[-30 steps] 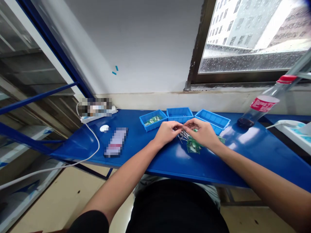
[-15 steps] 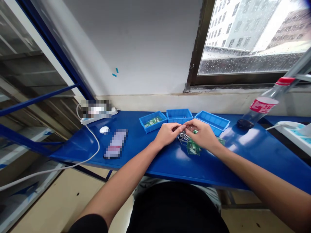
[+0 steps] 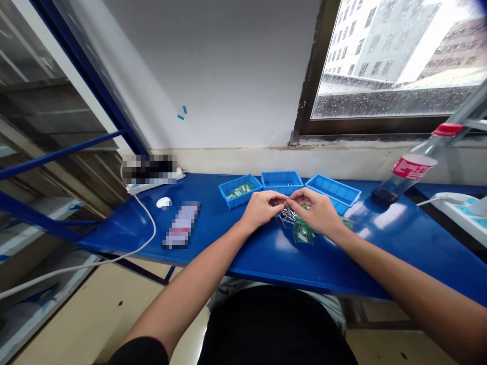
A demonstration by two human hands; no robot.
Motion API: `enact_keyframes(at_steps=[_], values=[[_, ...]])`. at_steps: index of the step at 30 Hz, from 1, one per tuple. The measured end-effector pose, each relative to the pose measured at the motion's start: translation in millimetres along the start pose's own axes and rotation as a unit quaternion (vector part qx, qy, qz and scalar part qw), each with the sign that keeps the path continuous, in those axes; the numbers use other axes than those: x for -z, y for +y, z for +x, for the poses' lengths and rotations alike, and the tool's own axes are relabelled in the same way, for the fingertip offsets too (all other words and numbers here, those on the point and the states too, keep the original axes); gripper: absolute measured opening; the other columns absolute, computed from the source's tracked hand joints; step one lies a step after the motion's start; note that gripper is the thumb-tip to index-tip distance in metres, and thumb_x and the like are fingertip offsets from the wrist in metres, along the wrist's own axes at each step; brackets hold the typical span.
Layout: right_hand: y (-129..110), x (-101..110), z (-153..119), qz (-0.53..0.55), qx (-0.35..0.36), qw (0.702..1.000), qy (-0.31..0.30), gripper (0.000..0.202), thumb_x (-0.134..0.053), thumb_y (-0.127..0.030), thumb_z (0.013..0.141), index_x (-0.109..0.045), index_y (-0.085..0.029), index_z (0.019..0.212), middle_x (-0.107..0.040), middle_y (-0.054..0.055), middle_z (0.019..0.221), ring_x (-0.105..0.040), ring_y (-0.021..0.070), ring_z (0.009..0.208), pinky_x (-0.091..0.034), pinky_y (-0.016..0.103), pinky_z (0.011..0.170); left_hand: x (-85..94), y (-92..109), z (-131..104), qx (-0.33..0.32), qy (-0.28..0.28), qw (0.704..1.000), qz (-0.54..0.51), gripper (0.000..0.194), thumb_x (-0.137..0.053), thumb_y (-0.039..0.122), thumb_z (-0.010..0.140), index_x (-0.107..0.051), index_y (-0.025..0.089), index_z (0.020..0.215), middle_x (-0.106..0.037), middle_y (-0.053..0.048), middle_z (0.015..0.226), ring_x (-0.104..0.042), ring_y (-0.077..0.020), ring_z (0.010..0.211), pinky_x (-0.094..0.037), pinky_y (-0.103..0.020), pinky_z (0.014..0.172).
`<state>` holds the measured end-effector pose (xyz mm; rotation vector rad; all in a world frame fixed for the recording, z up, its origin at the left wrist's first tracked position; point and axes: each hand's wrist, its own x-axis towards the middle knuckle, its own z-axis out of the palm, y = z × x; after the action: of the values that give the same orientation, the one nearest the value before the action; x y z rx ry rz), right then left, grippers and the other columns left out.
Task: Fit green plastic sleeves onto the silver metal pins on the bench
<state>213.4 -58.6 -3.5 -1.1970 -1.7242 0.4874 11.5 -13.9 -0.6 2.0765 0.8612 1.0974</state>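
Observation:
My left hand [image 3: 262, 209] and my right hand [image 3: 315, 209] meet at the fingertips above the blue table [image 3: 266, 253]. Both are pinched closed; whatever lies between the fingertips is too small to make out. Just under them is a loose pile of thin metal pieces [image 3: 287, 216]. Green circuit-board pieces [image 3: 303, 233] lie below and beside my right hand, which partly covers them. Behind my left hand, a blue tray [image 3: 229, 201] holds small green and white parts. The middle blue tray [image 3: 281, 188] has a few small metal bits in it.
A third blue tray [image 3: 342, 202] stands behind my right hand. Farther right is a tilted bottle [image 3: 413, 166] with dark liquid. At left lie a phone [image 3: 181, 225], a white round object [image 3: 164, 203] and a white cable [image 3: 154, 223] from a power strip [image 3: 160, 182].
My fingertips have shifted slightly over the metal pile and still touch. The whole view has moved a little; the trays and the pieces on the table look unchanged.

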Motion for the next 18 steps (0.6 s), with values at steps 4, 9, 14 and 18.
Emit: enact_keyframes(at_steps=[4,9,14,18], values=[[2.0,-1.7,-1.2,0.005,-0.004,1.0,-0.001,0.02,-0.074,-0.043,0.092,-0.07,-0.023,0.095,-0.079,0.007,0.089,-0.076,0.0258,0.083,-0.064,0.043,0.079,1.5,-1.3,1.2,-0.039,0.011,0.999,0.022,0.018,-0.075,0.01,0.085,-0.084,0.017,0.099,-0.082,-0.007,0.097,-0.076,-0.0172,0.084,-0.062,-0.029,0.081],[8.0,-4.2,0.0,0.016,0.003,1.0,-0.005,0.017,-0.074,-0.034,0.089,-0.066,-0.023,0.099,-0.077,0.007,0.093,-0.074,0.0241,0.084,-0.064,0.04,0.076,0.4,0.3,0.9,-0.018,-0.001,0.999,-0.044,0.03,-0.072,0.009,0.086,-0.078,0.015,0.115,-0.082,-0.009,0.106,-0.079,-0.0188,0.093,-0.064,-0.032,0.089],[4.7,-1.8,2.0,-0.006,0.021,1.0,-0.004,0.022,-0.069,-0.027,0.088,-0.069,-0.022,0.109,-0.073,0.005,0.089,-0.071,0.0224,0.078,-0.062,0.039,0.074,2.4,7.4,0.6,-0.001,0.008,1.0,-0.017,0.02,-0.071,0.028,0.095,-0.08,0.016,0.108,-0.082,-0.008,0.107,-0.078,-0.02,0.091,-0.062,-0.031,0.084],[-0.9,0.3,1.5,-0.02,0.015,1.0,0.019,0.013,-0.068,-0.031,0.091,-0.073,-0.023,0.1,-0.074,0.006,0.09,-0.072,0.0242,0.081,-0.062,0.039,0.072,5.7,9.9,-1.3,0.038,-0.021,0.999,-0.005,0.032,-0.065,0.044,0.1,-0.082,0.016,0.098,-0.082,-0.006,0.085,-0.075,-0.0193,0.075,-0.057,-0.028,0.07]])
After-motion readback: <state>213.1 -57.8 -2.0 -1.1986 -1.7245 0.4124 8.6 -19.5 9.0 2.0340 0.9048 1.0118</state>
